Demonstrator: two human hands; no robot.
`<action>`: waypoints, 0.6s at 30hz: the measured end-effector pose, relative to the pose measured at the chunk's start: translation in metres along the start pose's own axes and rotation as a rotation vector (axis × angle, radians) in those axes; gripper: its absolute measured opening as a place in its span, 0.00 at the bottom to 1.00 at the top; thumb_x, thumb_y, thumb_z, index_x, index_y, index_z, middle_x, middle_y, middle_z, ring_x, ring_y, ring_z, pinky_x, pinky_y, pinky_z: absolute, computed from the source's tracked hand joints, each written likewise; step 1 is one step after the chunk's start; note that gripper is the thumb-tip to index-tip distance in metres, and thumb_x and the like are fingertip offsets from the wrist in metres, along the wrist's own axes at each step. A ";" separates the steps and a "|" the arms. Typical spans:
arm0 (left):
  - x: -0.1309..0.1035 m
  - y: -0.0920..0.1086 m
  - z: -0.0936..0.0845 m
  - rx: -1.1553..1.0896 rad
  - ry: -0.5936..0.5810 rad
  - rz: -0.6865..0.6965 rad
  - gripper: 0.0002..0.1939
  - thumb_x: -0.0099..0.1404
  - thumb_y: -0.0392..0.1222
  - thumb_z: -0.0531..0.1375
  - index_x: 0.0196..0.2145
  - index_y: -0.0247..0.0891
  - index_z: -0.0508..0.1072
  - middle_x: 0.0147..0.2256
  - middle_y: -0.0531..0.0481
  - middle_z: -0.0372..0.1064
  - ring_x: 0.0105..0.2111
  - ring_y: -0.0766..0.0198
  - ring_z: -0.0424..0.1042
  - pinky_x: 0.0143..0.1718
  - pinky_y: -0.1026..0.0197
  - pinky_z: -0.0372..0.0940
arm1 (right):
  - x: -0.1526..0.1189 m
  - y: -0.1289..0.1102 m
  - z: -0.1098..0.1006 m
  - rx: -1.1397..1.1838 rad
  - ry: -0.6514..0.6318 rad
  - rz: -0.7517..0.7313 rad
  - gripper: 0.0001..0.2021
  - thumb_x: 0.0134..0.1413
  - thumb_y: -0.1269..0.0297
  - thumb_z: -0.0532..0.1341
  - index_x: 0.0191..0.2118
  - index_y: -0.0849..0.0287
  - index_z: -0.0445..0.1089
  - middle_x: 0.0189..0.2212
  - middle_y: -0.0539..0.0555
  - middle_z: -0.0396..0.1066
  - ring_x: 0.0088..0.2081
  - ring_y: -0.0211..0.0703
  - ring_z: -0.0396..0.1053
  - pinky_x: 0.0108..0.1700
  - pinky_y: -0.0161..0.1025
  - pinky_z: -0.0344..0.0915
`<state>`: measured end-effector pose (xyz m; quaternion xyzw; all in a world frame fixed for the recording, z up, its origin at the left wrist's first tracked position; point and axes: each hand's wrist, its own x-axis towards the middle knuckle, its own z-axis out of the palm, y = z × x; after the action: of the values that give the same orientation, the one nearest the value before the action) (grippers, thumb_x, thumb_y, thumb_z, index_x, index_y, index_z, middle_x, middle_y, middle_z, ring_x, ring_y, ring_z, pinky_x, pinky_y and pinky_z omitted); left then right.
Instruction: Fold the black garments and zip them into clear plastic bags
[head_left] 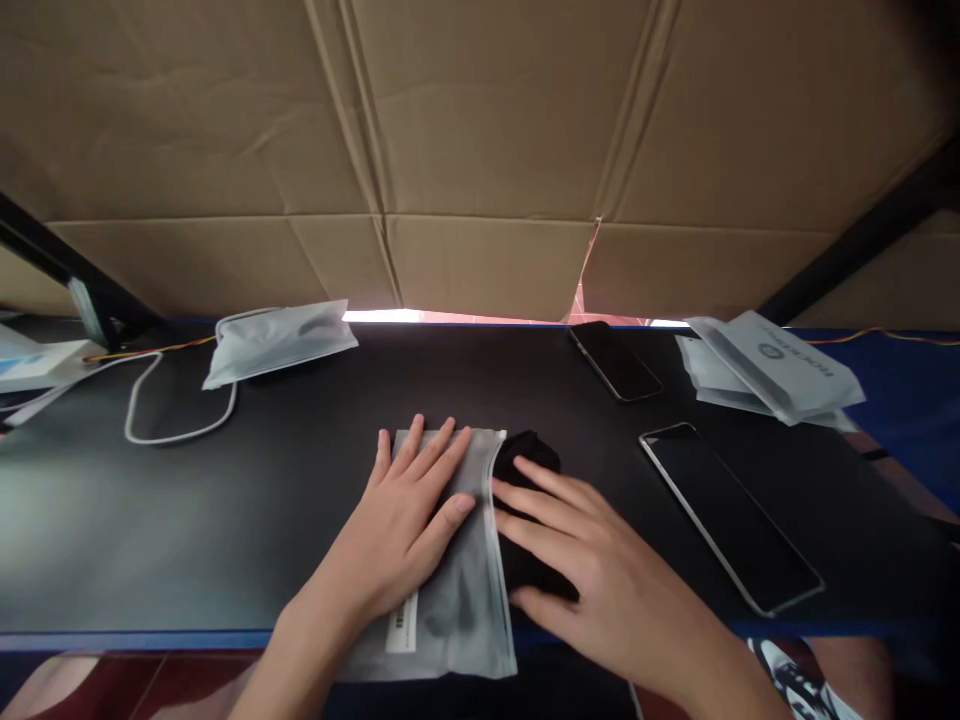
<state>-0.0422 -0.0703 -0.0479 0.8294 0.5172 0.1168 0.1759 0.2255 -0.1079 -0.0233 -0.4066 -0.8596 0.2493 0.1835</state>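
A frosted zip bag [469,620] with a small barcode label [403,625] lies at the front of the black table, its lower end past the table's edge. My left hand [397,530] rests flat on the bag with its fingers spread. Against the bag's zip edge is a dark, soft, cloth-like item [532,452]. Over that item lies my right hand [581,550], fingers apart, fingertips close to the zip edge. How much of the dark item sits inside the bag I cannot tell.
Two phones, a large one [731,515] and a smaller one [615,360], lie to the right. Beyond them is a pile of white printed bags [787,370]. Another frosted bag [281,340] and a white cable [180,440] are at left. Cardboard [487,130] walls the back.
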 end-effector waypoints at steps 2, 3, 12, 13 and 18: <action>0.000 0.001 0.001 0.001 0.007 0.002 0.35 0.84 0.64 0.39 0.81 0.54 0.48 0.80 0.51 0.46 0.81 0.41 0.36 0.76 0.20 0.34 | -0.001 0.002 0.006 -0.124 0.060 -0.010 0.29 0.64 0.71 0.69 0.69 0.46 0.72 0.73 0.48 0.67 0.79 0.64 0.51 0.79 0.74 0.46; 0.000 0.002 0.002 -0.001 0.012 0.002 0.34 0.84 0.64 0.38 0.81 0.55 0.47 0.80 0.52 0.45 0.81 0.41 0.36 0.76 0.20 0.34 | 0.000 0.001 0.010 -0.149 0.072 -0.016 0.28 0.64 0.71 0.69 0.68 0.46 0.74 0.72 0.47 0.69 0.78 0.66 0.52 0.78 0.77 0.44; -0.003 0.015 -0.010 -0.059 -0.011 0.149 0.39 0.81 0.70 0.40 0.81 0.56 0.43 0.80 0.51 0.48 0.80 0.36 0.37 0.72 0.15 0.23 | 0.035 -0.032 0.055 -0.140 0.362 0.121 0.14 0.70 0.72 0.62 0.53 0.52 0.82 0.57 0.56 0.81 0.60 0.61 0.70 0.60 0.61 0.68; -0.004 0.018 -0.012 -0.070 -0.018 0.192 0.41 0.79 0.73 0.41 0.81 0.55 0.42 0.79 0.50 0.48 0.80 0.36 0.38 0.72 0.16 0.19 | 0.039 -0.034 0.057 -0.148 0.385 0.156 0.15 0.70 0.71 0.62 0.55 0.52 0.81 0.56 0.58 0.81 0.59 0.63 0.70 0.59 0.62 0.69; -0.005 0.015 -0.022 -0.147 -0.026 0.255 0.41 0.79 0.73 0.42 0.81 0.57 0.44 0.79 0.52 0.49 0.80 0.39 0.42 0.76 0.23 0.24 | 0.041 -0.037 0.041 -0.004 0.192 0.060 0.18 0.69 0.71 0.63 0.59 0.52 0.79 0.56 0.55 0.81 0.60 0.59 0.70 0.63 0.58 0.67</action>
<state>-0.0404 -0.0767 -0.0222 0.8747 0.3953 0.1651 0.2268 0.1571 -0.1074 -0.0307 -0.4546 -0.8260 0.2128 0.2566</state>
